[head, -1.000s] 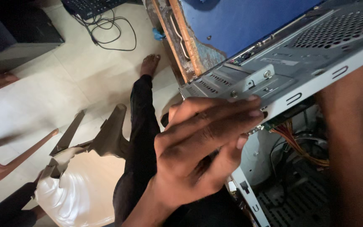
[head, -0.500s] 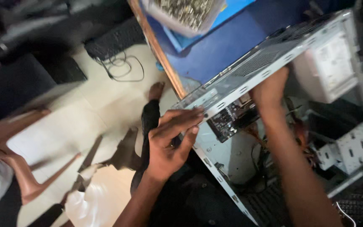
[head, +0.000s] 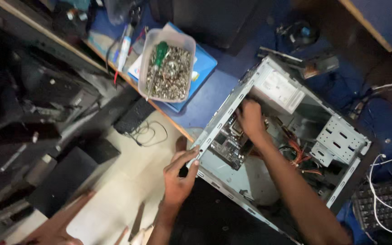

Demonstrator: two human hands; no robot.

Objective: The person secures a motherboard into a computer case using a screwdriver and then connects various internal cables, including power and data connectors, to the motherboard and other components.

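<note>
The open computer case (head: 296, 149) lies on its side at centre right of the frame, on the blue desk (head: 209, 97). The left hand (head: 180, 174) is clamped on its lower-left edge, steadying it. The right hand (head: 250, 119) reaches inside onto the motherboard (head: 227, 144); its grip cannot be told.

Screwdriver (head: 156, 63) in tub (head: 147, 50), left of computer case (head: 341, 140) on desk (head: 214, 100)

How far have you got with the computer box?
Done: the computer case lies open, its side panel off. In hand: the left hand grips the case's edge while the right hand reaches onto the circuit board. Left: the board and wires remain inside.
</note>
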